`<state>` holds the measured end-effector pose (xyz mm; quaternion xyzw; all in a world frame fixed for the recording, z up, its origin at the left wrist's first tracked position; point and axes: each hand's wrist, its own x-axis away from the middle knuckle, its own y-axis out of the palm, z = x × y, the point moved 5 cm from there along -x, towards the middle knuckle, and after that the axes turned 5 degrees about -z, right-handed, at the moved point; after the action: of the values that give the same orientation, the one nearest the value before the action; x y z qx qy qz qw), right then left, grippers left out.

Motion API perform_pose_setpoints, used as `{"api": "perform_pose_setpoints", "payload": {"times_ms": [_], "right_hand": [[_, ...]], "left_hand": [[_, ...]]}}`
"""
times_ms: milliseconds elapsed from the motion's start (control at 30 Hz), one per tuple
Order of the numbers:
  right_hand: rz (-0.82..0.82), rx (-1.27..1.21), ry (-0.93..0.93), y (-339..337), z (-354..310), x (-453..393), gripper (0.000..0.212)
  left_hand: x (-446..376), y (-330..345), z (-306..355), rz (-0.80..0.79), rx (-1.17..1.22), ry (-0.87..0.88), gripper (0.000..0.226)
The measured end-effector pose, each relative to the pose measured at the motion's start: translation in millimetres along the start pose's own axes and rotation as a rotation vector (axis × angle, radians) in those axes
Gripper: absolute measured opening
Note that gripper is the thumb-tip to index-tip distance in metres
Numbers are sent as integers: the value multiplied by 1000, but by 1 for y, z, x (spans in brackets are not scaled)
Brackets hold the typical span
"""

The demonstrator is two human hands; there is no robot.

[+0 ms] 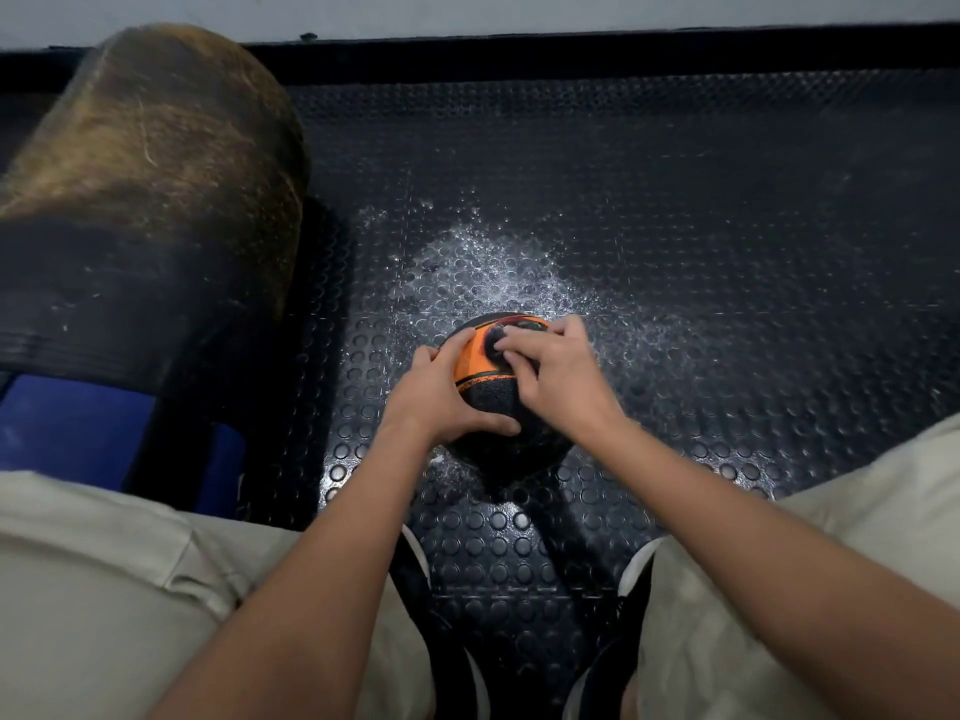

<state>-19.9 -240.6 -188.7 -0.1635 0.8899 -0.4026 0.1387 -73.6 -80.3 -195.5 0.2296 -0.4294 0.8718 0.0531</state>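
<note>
While the left hand clasps the ball on its left flank, thumb across the near face, the right hand lies on top, fingers bent over a dark blur; whether they pinch anything I cannot tell. Being round, the ball has no long axis; its orange band faces up and left; it sits on the studded black mat ahead of the shoes, white specks just beyond.

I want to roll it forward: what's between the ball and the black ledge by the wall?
Head view: only the studded black mat, with a whitish speckled patch just beyond the ball. No object stands before the ledge.
</note>
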Motion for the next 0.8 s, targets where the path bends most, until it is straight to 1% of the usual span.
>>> {"api": "perform_pose_setpoints", "payload": {"times_ms": [33, 133, 167, 200, 267, 367, 400, 433, 500, 567, 600, 633, 700, 733, 800], "right_hand": [[13, -30, 66, -4, 9, -4, 24], [91, -129, 374, -15, 47, -15, 23], [109, -128, 440, -16, 55, -15, 24], [102, -105, 454, -15, 56, -14, 25], [71, -76, 366, -10, 36, -7, 25], [12, -13, 79, -3, -8, 6, 24], [-13, 2, 13, -1, -12, 6, 24], [-10, 4, 1, -3, -9, 4, 24], [11, -55, 136, -11, 10, -5, 23], [79, -113, 306, -19, 34, -13, 22], [96, -126, 371, -21, 41, -14, 23], [106, -108, 395, -20, 43, -13, 23], [85, -71, 361, -12, 34, -7, 24], [63, -53, 299, -8, 21, -2, 25], [12, -8, 109, 2, 0, 7, 25]], "left_hand": [[1, 1, 0, 1, 3, -4, 135], [1, 2, 4, 12, -35, -2, 137], [1, 3, 5, 12, -50, -1, 138], [1, 3, 6, 13, -63, 1, 138], [1, 3, 6, 13, -71, -2, 140], [1, 1, 1, 8, -60, -8, 141], [1, 1, -1, 3, -53, -12, 140], [2, 1, -2, 0, -43, -17, 140], [3, 1, -3, 4, -30, -25, 139], [3, 2, 1, 9, -40, -20, 140], [3, 4, 3, 6, -54, -14, 141], [2, 4, 6, 3, -68, -9, 142], [0, 5, 7, 0, -84, -4, 144], [-1, 5, 6, -2, -85, -6, 145], [-1, 4, 1, -6, -81, -14, 148]]}}
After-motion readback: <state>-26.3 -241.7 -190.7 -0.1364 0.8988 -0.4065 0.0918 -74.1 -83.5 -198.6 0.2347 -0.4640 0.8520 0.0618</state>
